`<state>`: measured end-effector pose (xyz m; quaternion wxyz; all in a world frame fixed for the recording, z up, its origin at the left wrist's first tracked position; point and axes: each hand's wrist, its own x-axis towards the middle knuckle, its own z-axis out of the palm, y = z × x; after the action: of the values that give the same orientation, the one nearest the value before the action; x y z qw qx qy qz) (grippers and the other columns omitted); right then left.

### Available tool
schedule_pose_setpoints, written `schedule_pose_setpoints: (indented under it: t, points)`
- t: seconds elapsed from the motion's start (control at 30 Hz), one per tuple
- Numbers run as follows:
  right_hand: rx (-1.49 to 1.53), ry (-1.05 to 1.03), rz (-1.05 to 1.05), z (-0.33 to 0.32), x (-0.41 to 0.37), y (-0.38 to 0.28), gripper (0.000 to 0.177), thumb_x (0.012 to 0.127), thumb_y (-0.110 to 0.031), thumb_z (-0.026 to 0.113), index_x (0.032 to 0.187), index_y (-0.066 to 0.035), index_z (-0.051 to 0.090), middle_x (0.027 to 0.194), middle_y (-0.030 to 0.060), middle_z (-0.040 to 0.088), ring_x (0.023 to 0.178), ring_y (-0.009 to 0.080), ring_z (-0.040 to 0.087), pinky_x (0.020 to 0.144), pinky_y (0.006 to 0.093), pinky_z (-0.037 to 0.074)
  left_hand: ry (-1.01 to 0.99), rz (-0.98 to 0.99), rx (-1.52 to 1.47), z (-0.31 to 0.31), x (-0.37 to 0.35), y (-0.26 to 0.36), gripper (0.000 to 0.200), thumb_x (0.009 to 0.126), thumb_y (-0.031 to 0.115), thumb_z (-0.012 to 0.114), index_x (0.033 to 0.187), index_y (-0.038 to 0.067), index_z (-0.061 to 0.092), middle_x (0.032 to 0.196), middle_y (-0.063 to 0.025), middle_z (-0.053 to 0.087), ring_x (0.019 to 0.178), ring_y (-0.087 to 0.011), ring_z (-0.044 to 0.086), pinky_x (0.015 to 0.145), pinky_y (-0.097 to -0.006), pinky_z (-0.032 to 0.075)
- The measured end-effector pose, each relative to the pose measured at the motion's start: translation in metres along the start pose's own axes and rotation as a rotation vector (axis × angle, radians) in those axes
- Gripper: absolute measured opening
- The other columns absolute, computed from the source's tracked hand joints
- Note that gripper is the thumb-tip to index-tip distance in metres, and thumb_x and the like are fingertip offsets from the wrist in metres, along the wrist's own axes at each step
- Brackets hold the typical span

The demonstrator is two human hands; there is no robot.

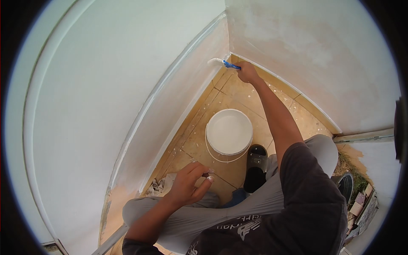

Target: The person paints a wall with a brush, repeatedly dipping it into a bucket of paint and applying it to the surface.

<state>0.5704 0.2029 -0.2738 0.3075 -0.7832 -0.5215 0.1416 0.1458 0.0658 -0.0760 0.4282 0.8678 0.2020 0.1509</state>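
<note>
Paintbrush [224, 63] with a blue handle is seen at 12 o'clock in the view, down in the corner where the left wall [127, 85] and the right wall [314, 51] meet the tiled floor [238, 91]. Its white-loaded bristles are pressed on the foot of the left wall, with the handle pointing to 3 o'clock. The handle is clamped in the right hand [247, 73], fingers closed round it, arm stretched out from 5 o'clock. A white bucket [230, 110] filled with white paint is set on the tiles at frame centre, at 6 o'clock from the brush and well apart from it. A black shoe [256, 168] is planted just beside the bucket at its 5 o'clock. The left hand [190, 182] is found at 7 o'clock from the bucket, resting on the left knee [140, 208], fingers curled in together and fingertips smeared white; whether anything is pinched cannot be told. A crumpled rag [161, 186] is seen on the floor at 9 o'clock from that hand, against the left wall. White paint spatter is noted on the tiles around the bucket.
</note>
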Motion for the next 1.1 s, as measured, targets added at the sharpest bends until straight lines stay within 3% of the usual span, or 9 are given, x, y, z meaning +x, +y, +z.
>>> schedule_pose_setpoints:
  t: [0.1,0.23,0.33,0.43,0.63,0.77,0.9,0.97,1.1]
  points:
    - [-0.021,0.181,0.065,-0.011,0.023,0.020,0.035,0.081,-0.009,0.057,0.112,-0.016,0.072,0.106,0.0183,0.069,0.098,0.0376,0.065,0.087,0.0449,0.052,-0.024,-0.033,-0.014,0.001,-0.001,-0.004,0.013,0.083,0.006,0.065,0.095,0.000,0.064,0.084,-0.0125,0.063,0.074,-0.0245,0.063,0.068,-0.0334,0.050]
    - [-0.115,0.217,0.273,-0.013,0.037,0.010,0.032,0.079,-0.009,0.059,0.108,-0.014,0.073,0.107,0.0179,0.069,0.099,0.0374,0.066,0.087,0.0451,0.053,-0.018,-0.029,-0.021,0.002,0.000,-0.009,0.013,0.082,0.005,0.065,0.094,0.000,0.064,0.084,-0.0129,0.064,0.074,-0.0254,0.063,0.068,-0.0338,0.050]
    - [-0.091,0.237,0.306,-0.002,0.036,0.006,0.038,0.077,-0.005,0.056,0.110,-0.014,0.072,0.098,0.0233,0.069,0.095,0.0412,0.065,0.084,0.0464,0.053,0.007,-0.030,-0.023,-0.002,0.004,-0.006,0.013,0.082,0.005,0.065,0.094,0.000,0.064,0.083,-0.0132,0.064,0.074,-0.0258,0.063,0.068,-0.0341,0.050]
    - [-0.044,0.170,0.287,0.015,0.025,0.002,0.031,0.078,-0.006,0.058,0.105,-0.008,0.073,0.100,0.0206,0.069,0.097,0.0385,0.066,0.086,0.0461,0.052,0.005,-0.031,-0.030,-0.003,0.004,-0.005,0.013,0.082,0.005,0.065,0.094,-0.001,0.064,0.084,-0.0136,0.063,0.075,-0.0262,0.063,0.069,-0.0344,0.050]
    - [0.251,0.047,-0.069,0.058,-0.024,-0.014,0.035,0.079,-0.005,0.055,0.110,-0.008,0.072,0.097,0.0229,0.068,0.093,0.0384,0.066,0.083,0.0427,0.052,-0.033,0.007,-0.041,0.003,0.001,0.000,0.015,0.081,0.004,0.066,0.095,-0.001,0.063,0.083,-0.0140,0.062,0.075,-0.0265,0.064,0.068,-0.0348,0.050]
    - [0.248,-0.298,-0.145,0.056,-0.064,-0.072,0.034,0.082,-0.001,0.058,0.113,-0.005,0.070,0.091,0.0202,0.068,0.081,0.0328,0.065,0.074,0.0395,0.050,-0.022,0.062,-0.036,0.001,0.005,0.010,0.016,0.082,0.006,0.067,0.096,0.000,0.062,0.082,-0.0131,0.060,0.074,-0.0271,0.062,0.067,-0.0362,0.050]
    - [0.300,-0.460,-0.478,0.088,-0.109,-0.134,0.036,0.077,-0.002,0.055,0.108,-0.007,0.072,0.095,0.0210,0.068,0.091,0.0393,0.063,0.081,0.0447,0.050,-0.028,0.081,-0.041,0.002,0.009,0.018,0.016,0.082,0.007,0.067,0.096,0.001,0.062,0.082,-0.0126,0.060,0.074,-0.0276,0.061,0.066,-0.0373,0.049]
    - [0.344,-0.592,-0.480,0.096,-0.126,-0.163,0.035,0.076,-0.002,0.056,0.107,-0.007,0.072,0.099,0.0192,0.068,0.096,0.0384,0.063,0.084,0.0450,0.050,-0.026,0.076,-0.028,0.005,0.010,0.014,0.015,0.083,0.008,0.067,0.096,0.001,0.062,0.082,-0.0127,0.060,0.074,-0.0276,0.062,0.066,-0.0373,0.049]
    - [0.188,-0.494,-0.533,0.097,-0.096,-0.151,0.037,0.079,0.000,0.059,0.113,-0.010,0.071,0.096,0.0177,0.067,0.092,0.0371,0.063,0.082,0.0436,0.050,-0.021,0.049,0.002,0.010,0.005,0.006,0.015,0.083,0.008,0.067,0.096,0.001,0.062,0.082,-0.0129,0.060,0.074,-0.0273,0.062,0.066,-0.0371,0.049]
